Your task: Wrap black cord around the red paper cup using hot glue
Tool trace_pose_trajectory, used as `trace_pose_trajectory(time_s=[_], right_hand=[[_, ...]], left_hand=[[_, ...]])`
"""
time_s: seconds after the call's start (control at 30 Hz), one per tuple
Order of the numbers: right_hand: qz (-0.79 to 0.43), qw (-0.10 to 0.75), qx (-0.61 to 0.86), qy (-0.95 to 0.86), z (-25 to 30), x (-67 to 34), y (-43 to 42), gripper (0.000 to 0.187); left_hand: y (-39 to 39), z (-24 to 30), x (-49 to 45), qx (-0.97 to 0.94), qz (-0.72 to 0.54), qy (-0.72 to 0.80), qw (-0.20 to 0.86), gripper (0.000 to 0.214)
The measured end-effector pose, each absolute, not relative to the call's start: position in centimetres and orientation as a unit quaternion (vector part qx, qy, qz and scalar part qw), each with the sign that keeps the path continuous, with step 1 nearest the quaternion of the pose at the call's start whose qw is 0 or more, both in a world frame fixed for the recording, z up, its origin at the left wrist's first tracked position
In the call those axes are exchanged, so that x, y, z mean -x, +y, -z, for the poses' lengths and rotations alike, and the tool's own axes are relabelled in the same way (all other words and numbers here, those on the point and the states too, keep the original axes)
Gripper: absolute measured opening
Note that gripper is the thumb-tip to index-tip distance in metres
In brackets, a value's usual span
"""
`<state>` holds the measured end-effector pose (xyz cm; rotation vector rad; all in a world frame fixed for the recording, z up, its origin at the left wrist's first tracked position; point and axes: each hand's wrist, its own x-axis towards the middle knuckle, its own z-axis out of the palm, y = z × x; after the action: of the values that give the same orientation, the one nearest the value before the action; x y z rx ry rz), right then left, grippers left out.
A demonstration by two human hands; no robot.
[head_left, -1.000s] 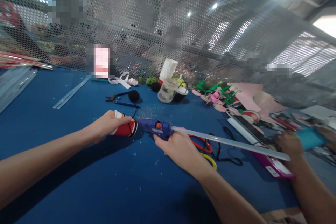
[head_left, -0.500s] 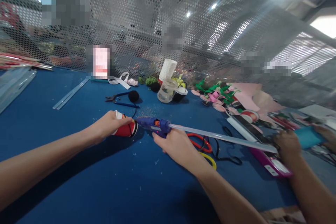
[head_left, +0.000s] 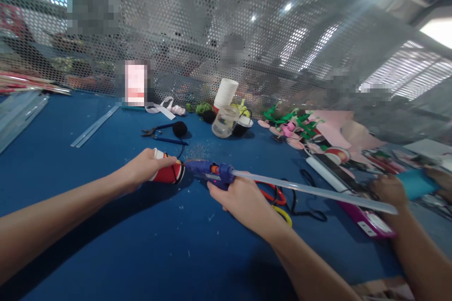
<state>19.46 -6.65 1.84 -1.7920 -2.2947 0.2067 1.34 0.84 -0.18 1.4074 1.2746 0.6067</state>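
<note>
My left hand [head_left: 146, 168] is closed around a red paper cup [head_left: 166, 174] that lies tilted on its side, its rim pointing right. Black cord wraps the cup near that end, and a strand runs up toward a black yarn ball [head_left: 180, 129]. In my right hand [head_left: 245, 200] is a blue hot glue gun [head_left: 208, 172], its nozzle close to the cup's rim; whether they touch is unclear. A long clear glue stick [head_left: 310, 188] sticks out of the gun's back, toward the right. Its handle and trigger are mostly hidden by my fingers.
Pliers [head_left: 164, 138] lie beyond the cup. Farther back stand a clear plastic cup [head_left: 224, 122] and stacked white paper cups [head_left: 226, 92]. Red and yellow rings [head_left: 282, 216] and a purple power strip [head_left: 374, 225] lie right, near another person's hand [head_left: 390, 190]. A perforated metal screen borders the table.
The glue gun has shifted slightly right, away from the cup, and its glue stick has moved right with it. My left hand and the cup are almost unchanged.
</note>
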Motion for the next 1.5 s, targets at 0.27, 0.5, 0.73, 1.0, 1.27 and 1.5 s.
trace_pose_trajectory(time_s=[0.27, 0.5, 0.73, 1.0, 1.27, 1.5], right_hand=[[-0.12, 0.158, 0.591, -0.782, -1.2, -20.0, -6.9, 0.015], [-0.236, 0.228, 0.633, -0.701, -1.8, -19.4, -7.2, 0.01], [-0.401, 0.326, 0.598, -0.613, -1.6, -21.7, -6.1, 0.017], [-0.246, 0.324, 0.711, -0.574, 0.2, -24.1, -2.0, 0.027], [-0.204, 0.257, 0.751, -0.573, 2.9, -24.3, 0.9, 0.029], [-0.063, 0.275, 0.737, -0.614, 1.9, -23.1, -0.2, 0.016]], left_hand=[[1.1, 0.4, -1.2, -0.575, -0.262, 0.529, 0.566, 0.03], [1.2, 0.3, -1.1, -0.551, -0.264, 0.548, 0.57, 0.029], [1.4, 0.6, -1.1, -0.506, -0.269, 0.535, 0.62, 0.029], [1.0, 0.4, -1.5, -0.496, -0.301, 0.532, 0.617, 0.028], [0.8, 0.3, -1.5, -0.499, -0.297, 0.515, 0.63, 0.027], [0.3, 0.2, -1.7, -0.513, -0.288, 0.504, 0.632, 0.025]])
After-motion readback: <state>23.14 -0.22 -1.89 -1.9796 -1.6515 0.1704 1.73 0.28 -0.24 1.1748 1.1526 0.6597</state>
